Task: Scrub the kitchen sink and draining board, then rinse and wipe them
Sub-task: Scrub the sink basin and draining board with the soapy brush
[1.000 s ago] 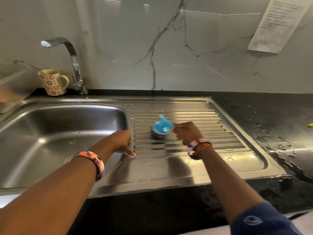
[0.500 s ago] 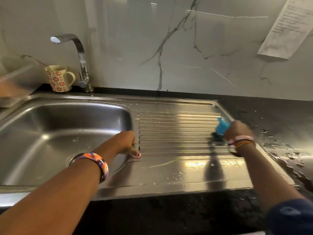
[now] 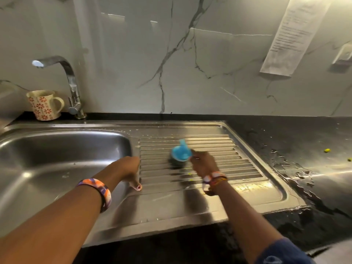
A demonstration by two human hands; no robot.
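Since half a second ago, the right hand point(image 3: 203, 164) has swept the blue-handled scrubber point(image 3: 180, 156) back from the far right edge of the draining board point(image 3: 238, 195) to the middle of its ridges, while the left hand point(image 3: 127, 169) has stayed put.

Stainless steel sink point(image 3: 62, 162) fills the left of the view, with the draining board joined at its right and a wet black counter point(image 3: 304, 141) beyond. The left hand rests on the rim between basin and board, fingers curled under, thumb pressed to the metal, holding nothing. The right hand's fingers are closed round the scrubber's handle, its dark pad down on the ridges.

Risks, as a judgement: water pooled on the counter could spread further if scrubbing pushes suds over the board's raised edge; the bracing thumb could slip on wet steel; small yellow specks point(image 3: 327, 150) on the counter may be missed.

Hard to make out: the scrubber is motion-blurred, so its pad material is unclear. The sink's left side and drain are cut off. Print on the paper notice point(image 3: 291, 35) on the wall is unreadable. A patterned mug point(image 3: 44, 104) stands beside the tap point(image 3: 70, 82).
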